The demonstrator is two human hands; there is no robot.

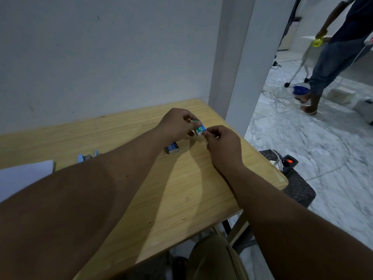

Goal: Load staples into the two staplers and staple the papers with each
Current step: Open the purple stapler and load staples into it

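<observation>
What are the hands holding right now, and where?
A small staple box, held off the table: left hand grips its far end, right hand its near end.

I see the desk [181,190] set against the wall, with both hands meeting above its far right part. My left hand [177,124] and right hand [224,144] pinch a small staple box [200,129] between them. A second staple box [172,148] lies on the desk just below the left hand. Further left sits a stapler [87,157], and the papers [24,176] lie at the left edge.
</observation>
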